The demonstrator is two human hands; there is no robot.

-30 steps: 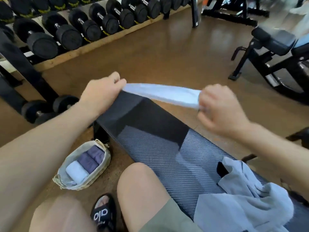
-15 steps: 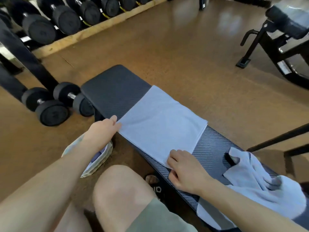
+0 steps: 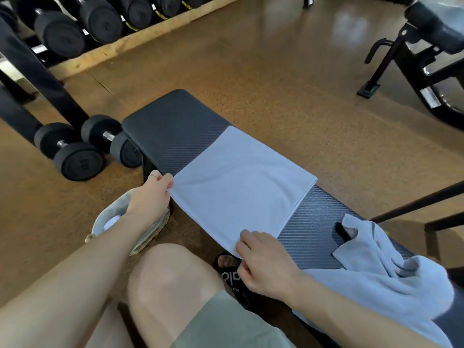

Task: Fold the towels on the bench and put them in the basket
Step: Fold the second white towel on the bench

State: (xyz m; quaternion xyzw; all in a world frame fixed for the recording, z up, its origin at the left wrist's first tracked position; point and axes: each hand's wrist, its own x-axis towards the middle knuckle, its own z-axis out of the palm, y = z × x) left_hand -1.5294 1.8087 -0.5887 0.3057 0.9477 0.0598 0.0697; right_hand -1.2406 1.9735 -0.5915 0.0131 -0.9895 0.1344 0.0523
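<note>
Pale blue towelling lies in two lots on one black weight bench [image 3: 175, 126], as seen from the head camera, the only view. One folded towel [image 3: 241, 187] is spread flat across the middle of the bench pad, its near edge hanging slightly over the side nearest the person. One crumpled heap of towels [image 3: 391, 267] sits further right on the same pad, apart from the flat towel; the number of towels in the heap cannot be told.

Two hands are on the flat towel. Left hand [image 3: 150, 194] pinches its near left corner between thumb and fingers. Right hand [image 3: 266, 262] grips its near right corner, fingers curled over the edge.

One woven basket [image 3: 150, 234] with a light lining stands on the floor just beside the bench, largely hidden under the left forearm; a scrap of white cloth shows inside it, contents otherwise not visible.

One bare knee [image 3: 170, 280] and one olive shorts leg [image 3: 226, 325] fill the lower centre. One black slide sandal [image 3: 229, 275] shows beneath the bench edge.

Two black dumbbells [image 3: 72, 151] lie on the brown floor left of the bench, near its end. One dumbbell rack [image 3: 100, 23] runs along the upper left, holding at least six black dumbbells. One second bench [image 3: 426, 46] stands upper right, well apart.
</note>
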